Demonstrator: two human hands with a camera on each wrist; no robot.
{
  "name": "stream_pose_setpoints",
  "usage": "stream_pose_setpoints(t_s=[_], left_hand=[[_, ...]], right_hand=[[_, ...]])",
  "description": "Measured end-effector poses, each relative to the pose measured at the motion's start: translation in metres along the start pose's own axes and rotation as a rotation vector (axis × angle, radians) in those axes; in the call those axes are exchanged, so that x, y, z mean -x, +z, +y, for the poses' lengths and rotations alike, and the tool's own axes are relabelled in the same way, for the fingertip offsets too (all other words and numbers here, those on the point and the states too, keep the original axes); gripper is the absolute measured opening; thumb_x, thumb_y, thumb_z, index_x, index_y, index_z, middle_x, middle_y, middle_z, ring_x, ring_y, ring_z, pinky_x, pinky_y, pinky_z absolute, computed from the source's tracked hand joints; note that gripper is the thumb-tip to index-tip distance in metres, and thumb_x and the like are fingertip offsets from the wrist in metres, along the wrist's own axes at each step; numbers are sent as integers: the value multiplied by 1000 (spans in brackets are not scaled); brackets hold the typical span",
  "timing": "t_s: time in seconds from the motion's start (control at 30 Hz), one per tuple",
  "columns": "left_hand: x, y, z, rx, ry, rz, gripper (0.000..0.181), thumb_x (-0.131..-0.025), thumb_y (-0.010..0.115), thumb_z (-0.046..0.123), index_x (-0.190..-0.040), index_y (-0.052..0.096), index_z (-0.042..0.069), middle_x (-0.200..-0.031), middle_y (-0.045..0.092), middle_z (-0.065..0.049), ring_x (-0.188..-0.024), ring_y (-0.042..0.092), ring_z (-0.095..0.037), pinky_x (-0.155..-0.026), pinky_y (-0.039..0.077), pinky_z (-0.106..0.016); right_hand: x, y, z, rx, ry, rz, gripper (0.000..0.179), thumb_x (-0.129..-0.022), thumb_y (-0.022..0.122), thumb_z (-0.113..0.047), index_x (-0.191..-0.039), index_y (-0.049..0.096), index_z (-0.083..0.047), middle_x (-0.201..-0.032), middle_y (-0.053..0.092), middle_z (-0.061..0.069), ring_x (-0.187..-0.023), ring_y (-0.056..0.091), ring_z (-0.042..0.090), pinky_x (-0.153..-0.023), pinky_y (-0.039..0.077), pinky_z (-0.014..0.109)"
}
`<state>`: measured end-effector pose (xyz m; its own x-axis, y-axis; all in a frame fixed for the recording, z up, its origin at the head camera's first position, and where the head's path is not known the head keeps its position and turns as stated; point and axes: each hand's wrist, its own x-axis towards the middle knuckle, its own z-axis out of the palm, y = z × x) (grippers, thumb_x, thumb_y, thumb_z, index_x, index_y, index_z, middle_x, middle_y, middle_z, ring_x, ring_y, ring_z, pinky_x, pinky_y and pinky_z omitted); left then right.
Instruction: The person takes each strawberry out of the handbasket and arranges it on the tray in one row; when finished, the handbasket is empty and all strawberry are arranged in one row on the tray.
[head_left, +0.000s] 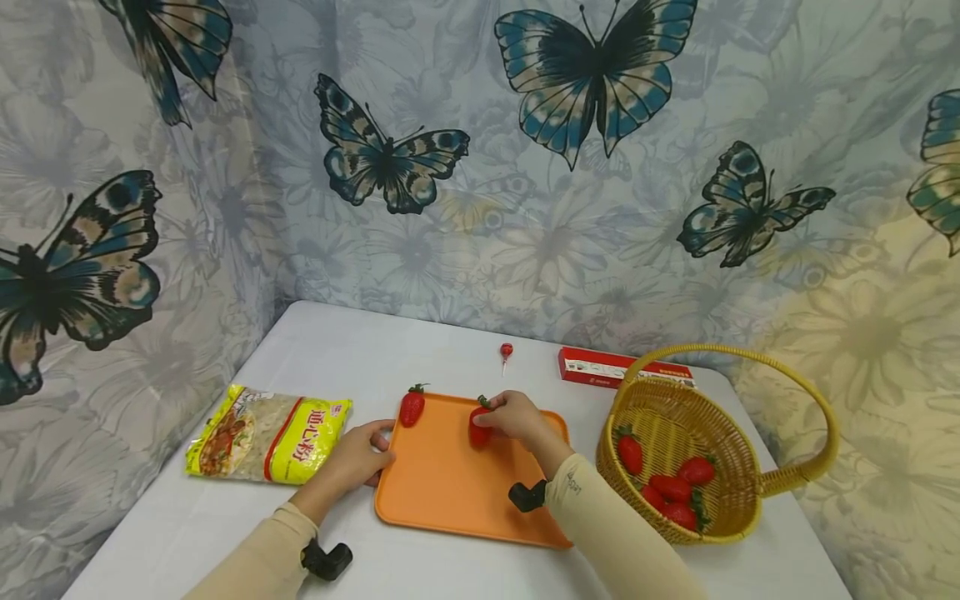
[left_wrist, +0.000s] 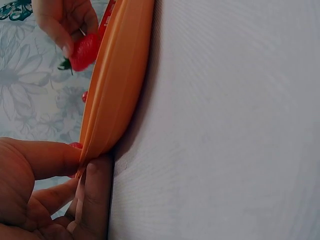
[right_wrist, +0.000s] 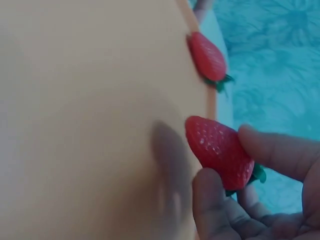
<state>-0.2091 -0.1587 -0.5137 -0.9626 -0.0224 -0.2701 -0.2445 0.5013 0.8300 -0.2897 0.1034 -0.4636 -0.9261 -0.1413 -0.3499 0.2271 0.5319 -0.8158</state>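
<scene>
My right hand (head_left: 513,417) pinches a red strawberry (right_wrist: 220,150) with green leaves between thumb and fingers, above the far part of an orange tray (head_left: 457,487). In the right wrist view its shadow falls on the tray. A second strawberry (head_left: 412,407) lies at the tray's far left corner. My left hand (head_left: 358,457) grips the tray's left edge, thumb on top and fingers beneath the rim, as the left wrist view shows. To the right, a yellow woven basket (head_left: 738,421) with a tall handle holds several strawberries (head_left: 678,487).
A yellow bag of pasta (head_left: 268,435) lies left of the tray. Behind the tray are a red lollipop (head_left: 506,350) and a long red box (head_left: 600,367), the box partly behind the basket. A butterfly-patterned cloth (head_left: 525,242) hangs behind the white table (head_left: 360,333).
</scene>
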Motion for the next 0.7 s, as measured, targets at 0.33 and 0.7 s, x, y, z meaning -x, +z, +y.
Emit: stream_pose_setpoints(t_s=[0.33,0.7], left_hand=[[-1,-1,-2,-9,-3,10,55,-89,69,10,-141,52,10,-94,53,-6,-62,54,-18,-52,52,-30],[-2,0,-4,-8,23,14,55,-88,70,10,-141,52,10,-93,53,-5,-59,54,-18,-51,52,-30]], right_hand=[[-17,31,-3,-3,25,56,34,-81,82,-14,-99,57,0,-98,58,14,-77,64,21,-68,57,29],[-23,46,-13,29,36,92,32,-82,81,-18,-103,63,-1,-101,61,12,-75,64,20,-69,57,29]])
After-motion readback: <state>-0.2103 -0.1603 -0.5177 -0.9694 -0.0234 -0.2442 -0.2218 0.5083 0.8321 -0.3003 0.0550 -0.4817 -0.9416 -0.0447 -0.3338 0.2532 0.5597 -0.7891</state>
